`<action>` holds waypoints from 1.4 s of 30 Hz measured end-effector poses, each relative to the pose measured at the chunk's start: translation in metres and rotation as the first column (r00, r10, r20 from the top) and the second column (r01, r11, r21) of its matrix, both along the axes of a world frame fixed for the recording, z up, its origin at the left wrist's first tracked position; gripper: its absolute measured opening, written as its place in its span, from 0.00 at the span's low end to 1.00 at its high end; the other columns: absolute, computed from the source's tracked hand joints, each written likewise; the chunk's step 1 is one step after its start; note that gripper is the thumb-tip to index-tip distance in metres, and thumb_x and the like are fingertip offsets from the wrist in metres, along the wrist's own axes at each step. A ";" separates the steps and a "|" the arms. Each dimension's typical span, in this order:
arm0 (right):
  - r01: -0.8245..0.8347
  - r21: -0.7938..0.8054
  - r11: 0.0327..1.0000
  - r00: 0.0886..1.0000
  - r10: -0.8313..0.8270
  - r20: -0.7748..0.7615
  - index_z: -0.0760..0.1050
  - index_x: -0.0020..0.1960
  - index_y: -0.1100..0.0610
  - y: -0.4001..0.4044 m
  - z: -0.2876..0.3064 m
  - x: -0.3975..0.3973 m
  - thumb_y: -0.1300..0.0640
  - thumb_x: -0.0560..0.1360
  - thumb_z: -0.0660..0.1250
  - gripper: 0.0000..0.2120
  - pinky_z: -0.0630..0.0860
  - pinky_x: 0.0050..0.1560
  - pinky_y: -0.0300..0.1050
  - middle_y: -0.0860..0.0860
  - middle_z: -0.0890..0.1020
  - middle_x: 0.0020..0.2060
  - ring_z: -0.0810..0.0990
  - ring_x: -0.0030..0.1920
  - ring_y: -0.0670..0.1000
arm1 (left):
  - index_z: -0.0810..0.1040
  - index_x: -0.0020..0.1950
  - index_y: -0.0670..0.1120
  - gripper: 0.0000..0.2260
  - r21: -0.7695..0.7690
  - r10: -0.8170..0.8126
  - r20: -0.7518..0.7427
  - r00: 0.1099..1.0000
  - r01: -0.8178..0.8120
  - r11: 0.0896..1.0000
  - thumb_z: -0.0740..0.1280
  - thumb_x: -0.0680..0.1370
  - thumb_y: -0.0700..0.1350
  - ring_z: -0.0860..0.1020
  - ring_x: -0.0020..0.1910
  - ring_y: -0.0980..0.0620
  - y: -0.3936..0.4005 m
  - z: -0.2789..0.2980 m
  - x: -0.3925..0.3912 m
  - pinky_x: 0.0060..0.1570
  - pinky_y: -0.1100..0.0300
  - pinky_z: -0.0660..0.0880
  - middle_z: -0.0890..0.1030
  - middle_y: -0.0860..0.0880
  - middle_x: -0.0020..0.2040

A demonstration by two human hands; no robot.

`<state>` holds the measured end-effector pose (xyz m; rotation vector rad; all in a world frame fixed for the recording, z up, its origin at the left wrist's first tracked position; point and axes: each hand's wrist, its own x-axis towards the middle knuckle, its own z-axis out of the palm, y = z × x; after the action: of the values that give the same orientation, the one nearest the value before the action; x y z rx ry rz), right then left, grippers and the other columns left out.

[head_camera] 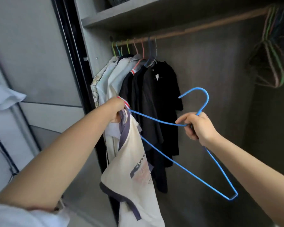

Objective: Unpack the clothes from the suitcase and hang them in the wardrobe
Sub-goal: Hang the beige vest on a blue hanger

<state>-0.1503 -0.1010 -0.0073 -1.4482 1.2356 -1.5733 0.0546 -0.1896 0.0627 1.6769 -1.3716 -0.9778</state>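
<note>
- Nearest the lens, a cream T-shirt [134,163] with grey trim is gripped at its collar by the left hand [117,110], fingers curled round the fabric, in front of the open wardrobe [95,66].
- One arm of a blue wire hanger [184,167] is fed into the neck opening, while its neck below the hook is pinched by the right hand [197,126].
- Only one shoulder appears threaded; if the far arm is forced through, the collar is likely to be stretched or the shirt left lopsided and liable to slide off.
- Dark and pale shirts [146,89] are already hung on the wooden rail [195,29] just behind; the free hook could be snagged on them.
- Spare hangers [272,51] are bunched at the rail's right end.
- No suitcase is seen.
</note>
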 end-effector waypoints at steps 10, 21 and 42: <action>-0.145 -0.042 0.989 0.988 0.143 -0.054 0.73 0.32 0.64 0.057 0.029 0.029 0.66 0.66 0.53 0.11 0.53 0.23 0.29 0.49 0.61 0.13 0.55 0.15 0.46 | 0.75 0.54 0.33 0.13 -0.162 0.240 0.054 0.969 -0.228 0.960 0.54 0.75 0.33 0.75 0.45 0.44 0.050 -0.029 0.078 0.44 0.53 0.70 0.77 0.33 0.55; -0.222 0.089 0.971 0.959 0.234 -0.159 0.73 0.31 0.66 0.080 0.036 0.060 0.71 0.70 0.51 0.15 0.52 0.21 0.31 0.50 0.60 0.13 0.54 0.15 0.46 | 0.66 0.31 0.42 0.10 -0.188 0.191 0.791 0.581 -0.065 0.980 0.61 0.72 0.35 0.71 0.40 0.45 0.084 -0.009 0.124 0.33 0.60 0.67 0.68 0.47 0.32; -0.141 -0.178 0.974 0.945 0.186 0.268 0.64 0.30 0.60 0.068 0.023 0.126 0.69 0.70 0.58 0.12 0.56 0.19 0.30 0.44 0.62 0.15 0.59 0.15 0.42 | 0.78 0.55 0.50 0.27 -0.361 0.117 0.874 0.472 0.470 0.805 0.45 0.68 0.52 0.68 0.61 0.49 0.131 0.006 0.102 0.53 0.58 0.60 0.74 0.48 0.53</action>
<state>-0.0239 -0.0328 0.0160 -1.3259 0.8203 -1.7221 0.1565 -0.0589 0.0686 1.5584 -2.2657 0.3850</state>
